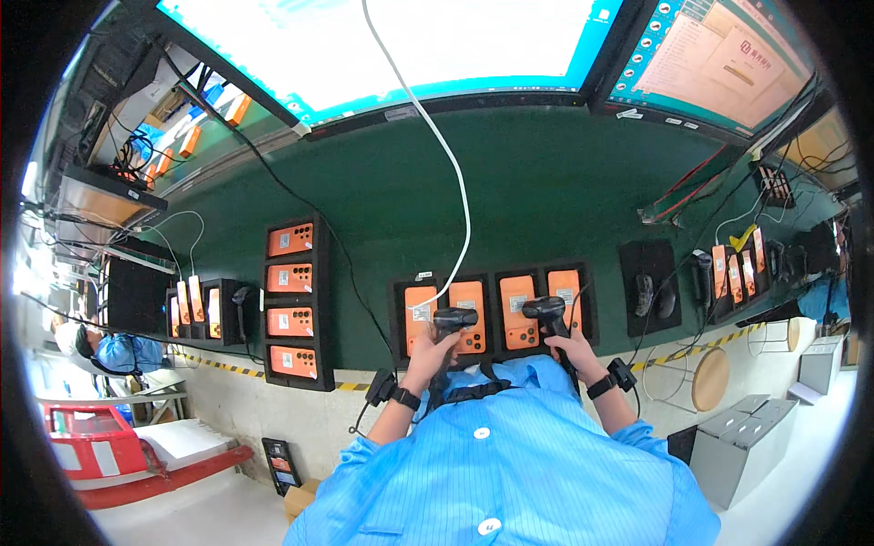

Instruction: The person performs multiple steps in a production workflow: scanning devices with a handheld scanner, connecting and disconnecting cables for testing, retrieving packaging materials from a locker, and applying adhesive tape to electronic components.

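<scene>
I am at an electronics factory test station. A long green worktop (546, 182) carries black trays of orange phones (291, 300), big monitors (382, 45) hang above it, cables (455, 182) trail across, and yellow-black hazard tape (701, 346) edges the bench. I wear a blue anti-static smock (510, 455).

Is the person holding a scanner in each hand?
Yes, the left hand and right hand each hold a black scanner over the orange phones.
</scene>
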`<state>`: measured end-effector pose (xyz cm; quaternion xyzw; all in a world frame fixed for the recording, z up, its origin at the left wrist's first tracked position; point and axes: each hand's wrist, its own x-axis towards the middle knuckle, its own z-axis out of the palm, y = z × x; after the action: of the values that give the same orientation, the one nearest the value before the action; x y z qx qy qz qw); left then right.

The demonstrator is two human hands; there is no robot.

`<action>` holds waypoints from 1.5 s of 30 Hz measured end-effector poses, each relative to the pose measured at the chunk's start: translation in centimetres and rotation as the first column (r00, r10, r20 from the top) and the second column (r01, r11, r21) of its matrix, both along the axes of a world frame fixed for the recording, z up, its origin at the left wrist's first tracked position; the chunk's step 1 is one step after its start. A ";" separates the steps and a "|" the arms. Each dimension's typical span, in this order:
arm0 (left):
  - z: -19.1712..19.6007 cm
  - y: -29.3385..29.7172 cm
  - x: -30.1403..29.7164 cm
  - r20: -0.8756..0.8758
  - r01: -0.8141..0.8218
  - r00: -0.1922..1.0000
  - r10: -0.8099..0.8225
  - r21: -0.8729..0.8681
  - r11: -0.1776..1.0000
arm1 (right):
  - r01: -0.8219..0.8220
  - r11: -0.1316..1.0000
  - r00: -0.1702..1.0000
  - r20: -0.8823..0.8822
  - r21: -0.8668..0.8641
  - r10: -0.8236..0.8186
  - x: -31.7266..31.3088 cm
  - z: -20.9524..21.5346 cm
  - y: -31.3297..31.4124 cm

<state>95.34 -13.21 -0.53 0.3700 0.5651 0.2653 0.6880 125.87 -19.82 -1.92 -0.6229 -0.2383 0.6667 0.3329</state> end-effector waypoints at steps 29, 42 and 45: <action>-0.8 -0.3 -0.2 -0.055 -0.051 0.997 0.054 0.053 0.997 | -0.030 0.998 0.999 0.028 -0.055 0.032 0.1 -1.0 0.8; -0.7 -0.2 -0.7 -0.075 -0.051 0.996 0.056 0.070 0.996 | 0.000 1.000 1.000 -0.003 -0.029 0.000 -0.9 1.9 0.8; -0.5 0.0 -0.9 -0.049 -0.045 0.998 0.048 0.062 0.997 | 0.008 1.000 1.000 0.013 0.000 -0.008 -1.0 1.3 1.1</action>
<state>94.41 -13.22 -1.07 0.3840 0.5823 0.2890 0.6556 124.91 -18.74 -0.62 -0.6283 -0.2380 0.6611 0.3340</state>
